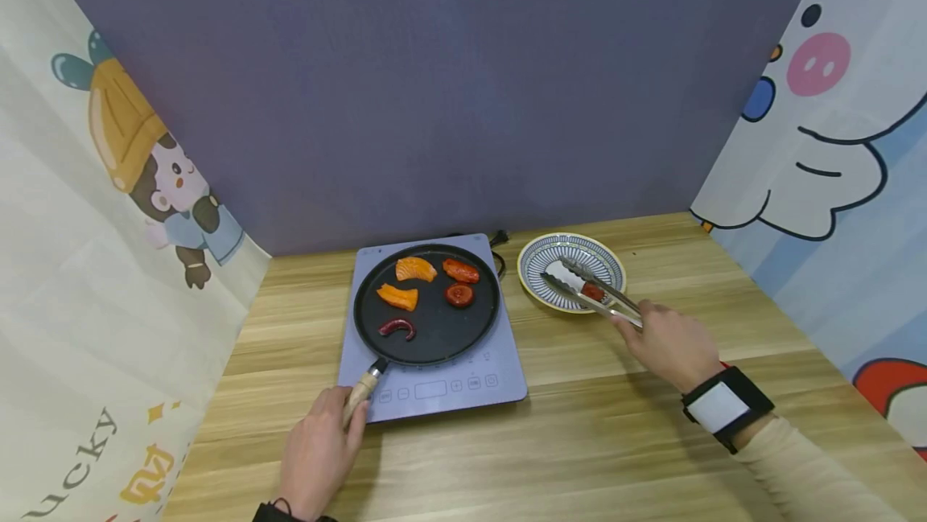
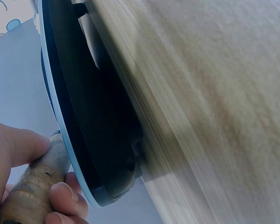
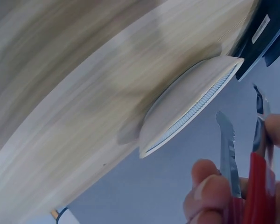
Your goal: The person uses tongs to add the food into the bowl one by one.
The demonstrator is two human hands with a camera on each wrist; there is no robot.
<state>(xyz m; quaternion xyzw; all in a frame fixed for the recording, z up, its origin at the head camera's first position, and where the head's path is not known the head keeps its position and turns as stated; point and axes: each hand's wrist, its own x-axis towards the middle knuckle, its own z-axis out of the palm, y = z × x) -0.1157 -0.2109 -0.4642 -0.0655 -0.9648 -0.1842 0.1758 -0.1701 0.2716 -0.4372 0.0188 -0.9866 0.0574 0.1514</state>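
My left hand (image 1: 319,445) grips the wooden handle (image 2: 35,182) of a black frying pan (image 1: 442,329). On the pan lie two orange pieces (image 1: 416,269) that look like salmon or shrimp, two red sausage-like pieces (image 1: 459,294) and a dark red curved piece (image 1: 397,328). My right hand (image 1: 669,345) holds metal tongs (image 1: 597,289) with red handles (image 3: 257,186). Their tips stand apart above a patterned plate (image 1: 531,285), with nothing between them in the right wrist view. A small reddish piece (image 1: 593,290) shows between the tong arms in the head view.
The pan sits on a grey induction cooker (image 1: 471,389) with touch controls along its front. A black plug and cord (image 1: 500,240) lie behind it. A grey panel (image 1: 463,88) closes off the back of the wooden table (image 1: 579,441); printed curtains (image 1: 94,265) hang at both sides.
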